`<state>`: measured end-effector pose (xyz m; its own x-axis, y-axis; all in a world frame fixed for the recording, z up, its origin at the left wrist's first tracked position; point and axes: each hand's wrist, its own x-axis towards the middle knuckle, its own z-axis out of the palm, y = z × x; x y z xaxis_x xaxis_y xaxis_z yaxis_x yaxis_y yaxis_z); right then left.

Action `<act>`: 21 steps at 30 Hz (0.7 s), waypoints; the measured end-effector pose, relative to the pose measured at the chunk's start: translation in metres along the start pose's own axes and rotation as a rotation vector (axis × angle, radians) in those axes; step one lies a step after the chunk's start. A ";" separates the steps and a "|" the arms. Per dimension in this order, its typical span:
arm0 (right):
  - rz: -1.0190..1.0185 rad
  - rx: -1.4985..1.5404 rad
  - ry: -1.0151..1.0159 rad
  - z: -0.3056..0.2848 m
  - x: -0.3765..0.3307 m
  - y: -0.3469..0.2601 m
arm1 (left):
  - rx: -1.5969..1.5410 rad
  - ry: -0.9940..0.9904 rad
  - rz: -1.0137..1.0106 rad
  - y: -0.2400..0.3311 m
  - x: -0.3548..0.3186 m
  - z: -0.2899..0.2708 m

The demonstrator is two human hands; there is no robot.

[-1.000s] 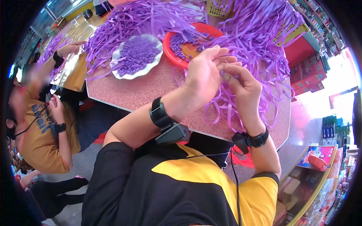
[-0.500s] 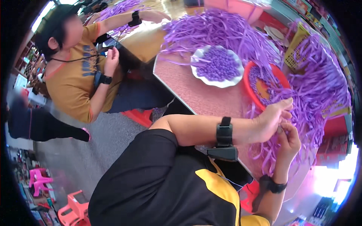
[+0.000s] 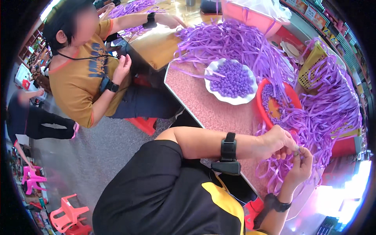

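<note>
My left hand point(image 3: 276, 143) reaches across from the left with its fingers curled and its thumb and fingertip pinched together. Those fingertips meet the pinched tips of my right hand point(image 3: 300, 166), over the near edge of the ribbon heap. Whatever lies between the tips is too small to make out. Purple ribbons point(image 3: 331, 96) spread behind and around both hands. Just beyond my left hand stands a red bowl point(image 3: 260, 102) with purple beads point(image 3: 270, 93) in it. A white scalloped dish point(image 3: 232, 100) filled with purple beads point(image 3: 233, 78) sits further left.
The pink table point(image 3: 188, 84) has an angled edge close to my left forearm. Beyond the dish lies a second ribbon heap point(image 3: 235, 39), below a pink tub point(image 3: 250, 17). A yellow basket point(image 3: 313, 68) stands at right. A co-worker point(image 3: 80, 74) sits at left, one arm stretched toward the ribbons.
My left hand's fingers have gone from stretched out to curled and pinching, meeting the right hand's tips. Both hands sit slightly lower in view. The co-worker's outstretched hand is nearer the ribbons.
</note>
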<state>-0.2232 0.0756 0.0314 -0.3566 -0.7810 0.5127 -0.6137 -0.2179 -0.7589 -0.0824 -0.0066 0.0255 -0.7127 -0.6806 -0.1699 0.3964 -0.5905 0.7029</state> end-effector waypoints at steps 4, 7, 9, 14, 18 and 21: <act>-0.056 -0.010 -0.018 -0.005 -0.003 0.004 | -0.059 -0.013 -0.075 -0.005 0.006 0.000; -0.075 -0.012 -0.068 0.000 0.001 0.007 | -0.057 0.041 -0.017 -0.007 0.010 -0.010; 0.018 0.077 -0.117 0.008 0.008 0.000 | -0.001 -0.011 0.076 0.005 0.000 -0.022; 0.080 0.006 -0.208 -0.013 0.019 0.007 | -0.141 -0.060 0.075 0.013 0.003 -0.036; -0.124 -0.093 -0.210 -0.014 0.020 0.001 | -0.073 -0.039 0.104 0.010 0.000 -0.029; -0.123 -0.108 -0.200 -0.015 0.019 0.000 | -0.046 -0.031 0.134 0.008 -0.001 -0.028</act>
<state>-0.2399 0.0697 0.0470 -0.1346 -0.8549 0.5011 -0.7195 -0.2634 -0.6426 -0.0626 -0.0229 0.0119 -0.6689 -0.7413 -0.0551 0.5147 -0.5154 0.6851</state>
